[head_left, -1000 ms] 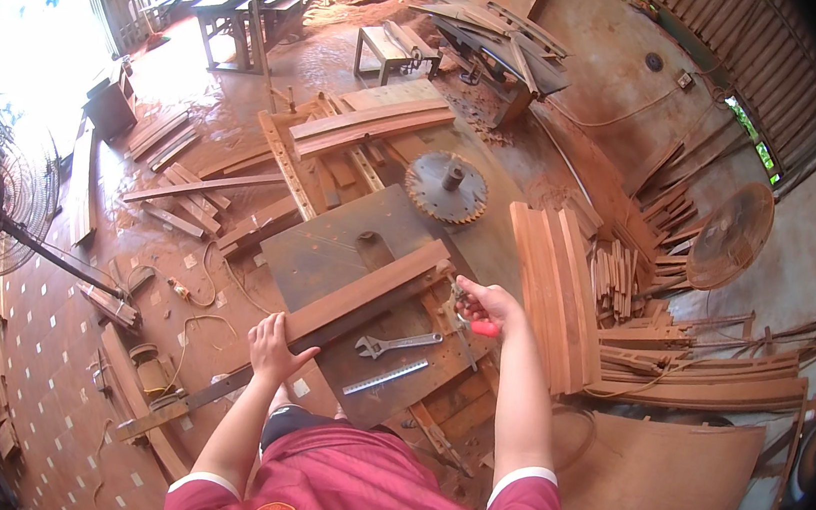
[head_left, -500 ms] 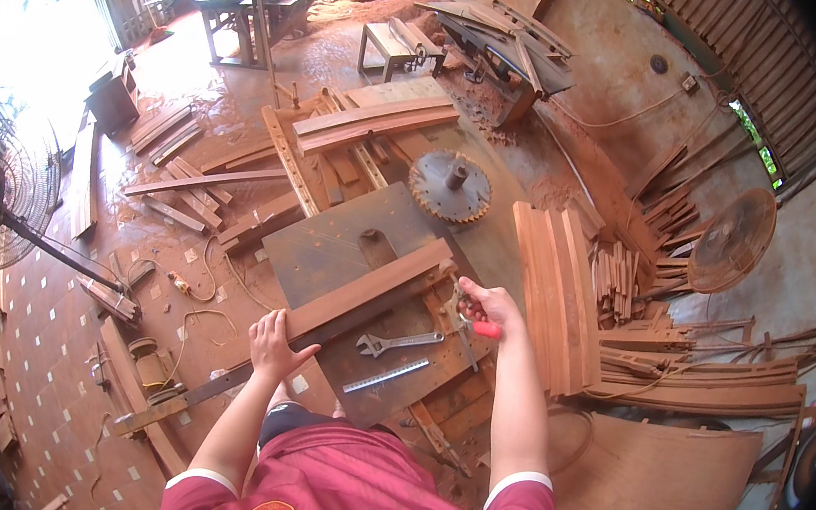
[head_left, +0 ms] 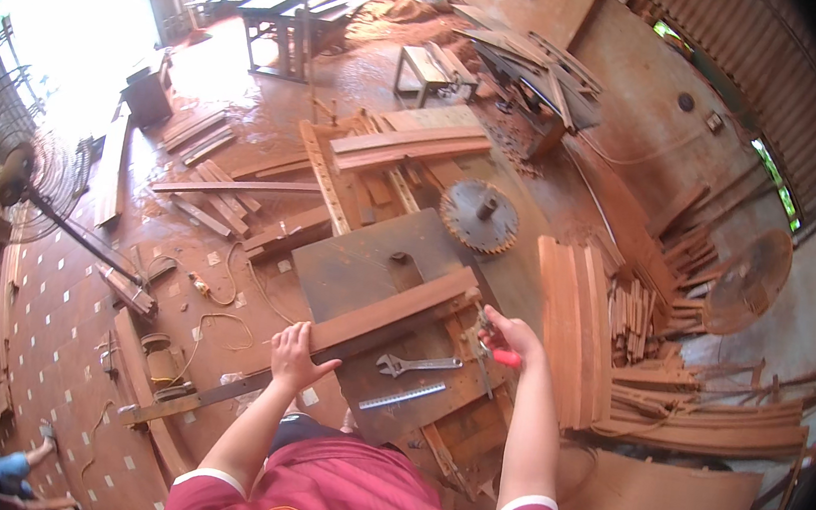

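My left hand rests with its fingers spread at the near left end of a long reddish wooden bar. The bar lies slantwise across a dark metal saw table. By the bar's far right end, my right hand is closed on a tool with a red handle; the fingers hide most of it, so its exact kind is unclear. Between my arms, an adjustable wrench and a steel ruler lie on the table. Beyond the bar, a toothed circular saw blade lies flat.
Planks lie across the table's far side, and long boards stand at its right. A standing fan is at the left, near scattered timber and a cord on the tiled floor. Someone's leg shows at lower left.
The whole view has shifted, so the bench appears farther right and slightly lower. Both hands keep nearly the same places along the bar. Another person's leg has come into view at lower left.
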Available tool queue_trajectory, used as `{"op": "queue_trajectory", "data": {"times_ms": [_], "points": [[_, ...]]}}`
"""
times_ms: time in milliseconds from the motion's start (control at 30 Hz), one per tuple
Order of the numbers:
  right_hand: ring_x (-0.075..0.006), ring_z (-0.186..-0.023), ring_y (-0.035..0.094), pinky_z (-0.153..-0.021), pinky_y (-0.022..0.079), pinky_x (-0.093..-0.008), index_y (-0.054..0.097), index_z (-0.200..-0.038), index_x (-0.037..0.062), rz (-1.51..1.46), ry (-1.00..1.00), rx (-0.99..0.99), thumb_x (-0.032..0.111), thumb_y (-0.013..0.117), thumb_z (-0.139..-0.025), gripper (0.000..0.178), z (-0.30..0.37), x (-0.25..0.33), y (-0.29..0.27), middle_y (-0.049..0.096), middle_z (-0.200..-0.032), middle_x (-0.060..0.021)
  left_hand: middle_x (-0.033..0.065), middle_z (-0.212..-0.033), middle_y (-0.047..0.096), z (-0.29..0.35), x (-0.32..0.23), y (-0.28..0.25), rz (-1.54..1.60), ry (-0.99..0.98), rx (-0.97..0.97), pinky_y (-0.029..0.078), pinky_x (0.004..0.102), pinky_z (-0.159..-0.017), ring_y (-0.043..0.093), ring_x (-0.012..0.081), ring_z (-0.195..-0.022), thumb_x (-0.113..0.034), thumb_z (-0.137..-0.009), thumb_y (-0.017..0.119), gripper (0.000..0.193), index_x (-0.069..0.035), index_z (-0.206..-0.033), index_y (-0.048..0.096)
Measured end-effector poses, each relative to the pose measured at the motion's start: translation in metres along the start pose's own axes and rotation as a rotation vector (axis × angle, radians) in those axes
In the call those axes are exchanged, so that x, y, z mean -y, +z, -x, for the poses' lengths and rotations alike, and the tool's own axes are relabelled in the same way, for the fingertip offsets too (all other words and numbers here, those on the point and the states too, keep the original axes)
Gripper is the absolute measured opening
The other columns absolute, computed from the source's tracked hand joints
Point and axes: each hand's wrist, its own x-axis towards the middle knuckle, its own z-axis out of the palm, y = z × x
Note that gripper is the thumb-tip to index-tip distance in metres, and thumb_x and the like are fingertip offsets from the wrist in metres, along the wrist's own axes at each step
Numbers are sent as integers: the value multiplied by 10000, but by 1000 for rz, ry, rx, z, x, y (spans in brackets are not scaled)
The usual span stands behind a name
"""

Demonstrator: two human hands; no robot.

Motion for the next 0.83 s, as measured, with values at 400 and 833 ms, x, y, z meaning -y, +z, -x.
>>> {"op": "queue_trajectory", "data": {"times_ms": [400, 833], "points": [[-124, -605, 649, -575, 519, -279, 733, -828, 46, 23, 53, -25, 646, 729, -918, 608, -2, -3, 2, 705, -713, -46, 131, -1365, 620, 4, 5, 6, -29, -4, 16, 353, 435, -1137, 552, 266, -1316, -833, -680, 757, 1107, -5, -1391, 573], [-185, -545, 635, -516, 505, -316, 710, -747, 25, 96, 45, -43, 706, 648, -944, 711, -16, -10, -4, 672, -648, -63, 119, -1391, 601, 5, 4, 2, -11, -39, 81, 343, 440, -1145, 528, 272, -1345, -817, -707, 745, 1115, -11, -1447, 531]]}}
